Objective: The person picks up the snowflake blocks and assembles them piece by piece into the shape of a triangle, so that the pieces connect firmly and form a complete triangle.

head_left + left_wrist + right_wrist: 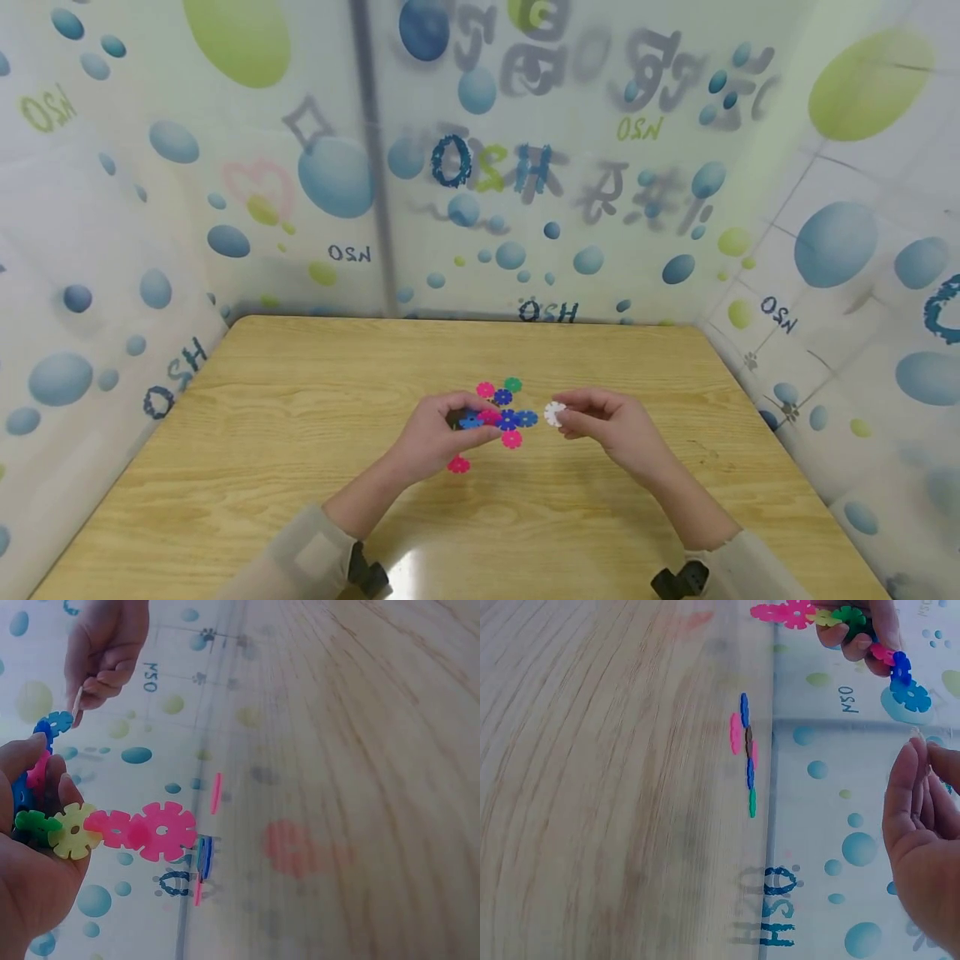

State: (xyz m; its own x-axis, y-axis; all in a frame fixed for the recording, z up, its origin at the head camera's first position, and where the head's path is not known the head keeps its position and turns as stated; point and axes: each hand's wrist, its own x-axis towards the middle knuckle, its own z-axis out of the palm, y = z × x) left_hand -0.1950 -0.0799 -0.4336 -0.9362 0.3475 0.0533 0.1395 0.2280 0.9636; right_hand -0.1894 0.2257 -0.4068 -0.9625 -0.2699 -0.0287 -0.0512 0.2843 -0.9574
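My left hand (429,440) grips a chain of interlocked snowflake discs. Toward the right hand, the chain runs through pink and dark blue to a lighter blue disc (527,418) at its end. In the left wrist view its other branch shows a green disc (34,823), a pale yellow disc (75,831) and pink discs (165,831) sticking out past the palm. Just right of the chain, my right hand (622,429) pinches a white snowflake disc (553,413) between thumb and fingers. A small gap separates the white disc from the blue end. Fingers hide part of the chain.
Loose discs lie on the wooden table (315,383) beyond the hands, among them a green one (513,384), a pink one (486,389) and a dark blue one (503,397). Patterned curtain walls (480,250) border the table at the back and sides.
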